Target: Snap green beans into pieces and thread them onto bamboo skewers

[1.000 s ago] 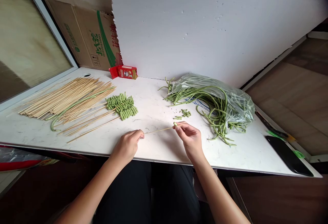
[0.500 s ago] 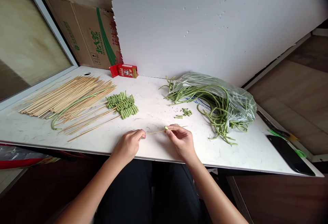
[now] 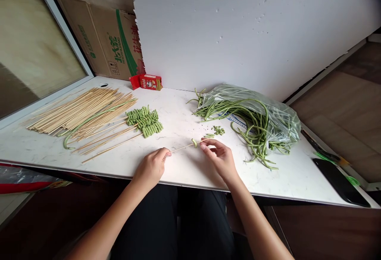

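My left hand point(image 3: 152, 166) is closed round one end of a thin bamboo skewer point(image 3: 180, 148), held low over the front of the white table. A short piece of green long bean point(image 3: 194, 143) is threaded crosswise on that skewer. Beyond the piece, my right hand point(image 3: 219, 157) has its thumb and fingers at the skewer's pointed end, apart from the bean. Just past my right fingers lie a few cut bean pieces point(image 3: 209, 135) and a small heap of bean ends point(image 3: 218, 130). Several skewers packed with bean pieces point(image 3: 144, 121) rest side by side at the left.
Loose bamboo skewers point(image 3: 80, 109) spread across the left, with one long bean point(image 3: 85, 124) over them. A plastic bag point(image 3: 279, 117) of long beans point(image 3: 256, 129) lies at right. A red box point(image 3: 150, 82) stands at the back; a black phone point(image 3: 339, 181) lies near the right edge.
My right hand has slid right along the skewer, off the bean piece, which now shows bare on the stick. The skewer's right end is slightly higher. The view has shifted a little.
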The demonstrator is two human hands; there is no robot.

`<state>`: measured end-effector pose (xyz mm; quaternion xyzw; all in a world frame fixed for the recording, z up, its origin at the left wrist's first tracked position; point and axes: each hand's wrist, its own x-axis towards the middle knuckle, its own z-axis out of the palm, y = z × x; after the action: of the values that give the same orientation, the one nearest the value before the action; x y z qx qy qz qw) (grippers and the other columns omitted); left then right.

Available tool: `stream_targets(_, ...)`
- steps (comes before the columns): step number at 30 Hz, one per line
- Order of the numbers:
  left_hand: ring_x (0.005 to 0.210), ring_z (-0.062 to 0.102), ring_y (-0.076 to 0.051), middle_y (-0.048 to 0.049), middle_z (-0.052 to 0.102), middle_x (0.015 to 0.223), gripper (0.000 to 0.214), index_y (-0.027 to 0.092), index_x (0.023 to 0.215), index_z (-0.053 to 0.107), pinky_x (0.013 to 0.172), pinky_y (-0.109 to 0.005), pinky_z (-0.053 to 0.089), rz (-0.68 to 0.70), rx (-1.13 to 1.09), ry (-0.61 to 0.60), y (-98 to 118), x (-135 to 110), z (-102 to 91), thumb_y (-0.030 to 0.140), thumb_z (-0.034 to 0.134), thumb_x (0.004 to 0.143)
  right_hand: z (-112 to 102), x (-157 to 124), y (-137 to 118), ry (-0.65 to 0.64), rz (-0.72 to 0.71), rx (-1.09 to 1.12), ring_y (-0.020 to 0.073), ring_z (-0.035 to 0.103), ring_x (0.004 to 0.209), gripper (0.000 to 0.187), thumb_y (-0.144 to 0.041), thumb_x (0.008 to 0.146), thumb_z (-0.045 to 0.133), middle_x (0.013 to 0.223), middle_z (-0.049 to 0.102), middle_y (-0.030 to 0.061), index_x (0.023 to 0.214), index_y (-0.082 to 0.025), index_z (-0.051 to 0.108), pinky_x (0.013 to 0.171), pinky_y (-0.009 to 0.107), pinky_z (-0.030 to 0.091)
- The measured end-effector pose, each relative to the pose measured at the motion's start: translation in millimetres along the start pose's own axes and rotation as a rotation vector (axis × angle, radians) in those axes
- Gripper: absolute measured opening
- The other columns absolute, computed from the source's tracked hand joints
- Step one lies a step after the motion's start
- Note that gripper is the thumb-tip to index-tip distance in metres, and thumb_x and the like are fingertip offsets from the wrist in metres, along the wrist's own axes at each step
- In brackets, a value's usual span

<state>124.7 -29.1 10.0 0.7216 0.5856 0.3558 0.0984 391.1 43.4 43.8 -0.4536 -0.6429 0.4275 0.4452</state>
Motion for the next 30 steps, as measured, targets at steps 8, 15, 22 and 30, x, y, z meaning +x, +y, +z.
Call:
stream_targets(8, 0.09, 0.076, -0.024, -0.0075, 0.08, 0.102, 0.023, 0.022, 0.104, 0.066, 0.074, -0.032, 0.058, -0.016, 0.012, 0.033, 2.0, -0.1, 1.5, 0.015, 0.045, 0.104, -40.5, 20.5, 20.4, 0.086, -0.263, -0.671, 0.0348, 0.056, 0.12, 0.045, -0.027, 0.099, 0.059, 0.127, 0.074, 0.0118, 0.145, -0.023, 0.059, 0.099, 0.053, 0.051)
stream_targets(15, 0.092, 0.077, -0.023, -0.0059, 0.079, 0.103, 0.022, 0.023, 0.104, 0.064, 0.075, -0.032, 0.058, -0.011, 0.005, 0.016, -0.2, -0.7, 3.1, 0.012, 0.045, 0.102, -43.7, 51.0, 21.5, -0.083, -0.314, -0.955, 0.0356, 0.056, 0.106, 0.024, -0.014, 0.1, 0.055, 0.112, 0.074, 0.0137, 0.117, -0.02, 0.07, 0.094, 0.049, 0.051)
stream_targets(22, 0.093, 0.077, -0.023, -0.0054, 0.079, 0.104, 0.023, 0.023, 0.104, 0.064, 0.076, -0.032, 0.059, -0.016, -0.01, 0.004, -0.9, -0.2, 2.4, 0.01, 0.046, 0.101, -44.1, 66.6, 16.2, -0.194, -0.281, -1.112, 0.0353, 0.055, 0.104, 0.014, -0.019, 0.1, 0.062, 0.105, 0.073, 0.0143, 0.107, -0.02, 0.074, 0.091, 0.046, 0.049)
stream_targets(30, 0.095, 0.077, -0.023, -0.0054, 0.079, 0.105, 0.022, 0.023, 0.104, 0.064, 0.076, -0.031, 0.058, -0.021, -0.019, -0.01, -0.1, -0.1, 1.1, 0.014, 0.044, 0.103, -50.1, 51.6, 18.2, -0.059, -0.238, -0.849, 0.0361, 0.059, 0.105, 0.014, -0.027, 0.1, 0.062, 0.104, 0.076, 0.014, 0.099, -0.022, 0.076, 0.088, 0.049, 0.049)
